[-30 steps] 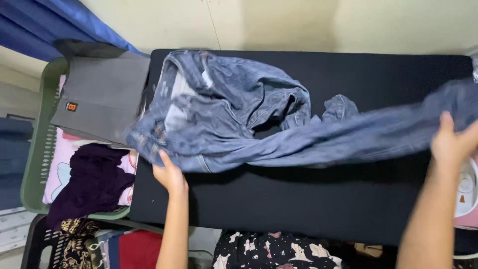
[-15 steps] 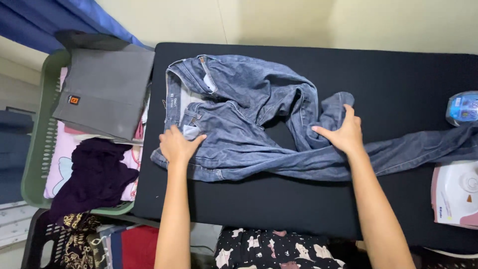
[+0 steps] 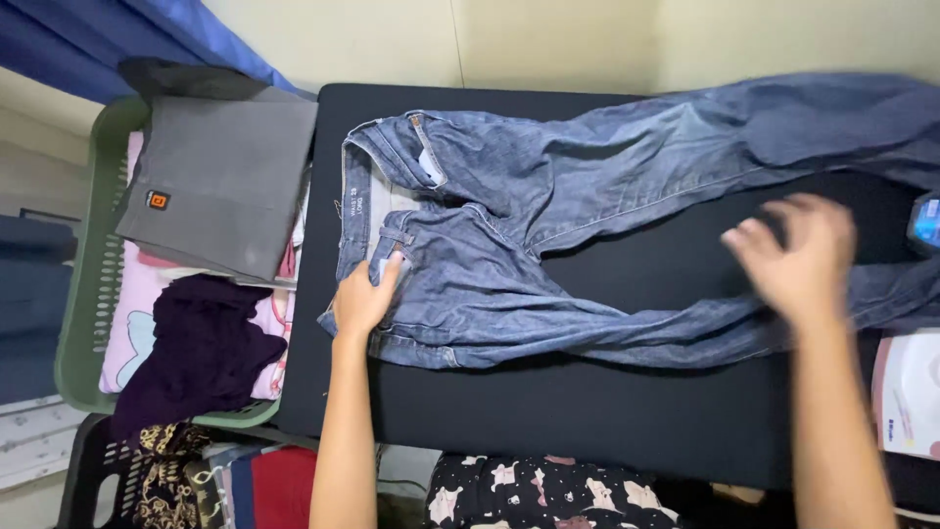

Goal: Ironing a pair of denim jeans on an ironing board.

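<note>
A pair of blue jeans lies spread on the black table, waistband at the left, both legs stretching right and apart. My left hand presses flat on the near waistband corner. My right hand, blurred with motion and fingers spread, hovers over the gap between the two legs, just above the nearer leg. It holds nothing.
A green laundry basket at the left holds a folded grey garment, pink cloth and a dark purple garment. A blue object and a white item sit at the right edge. Patterned fabric lies below the table.
The bunched jeans have been spread out, with the far leg flung up and to the right. My right hand moved right along the legs. My left hand stayed on the waistband.
</note>
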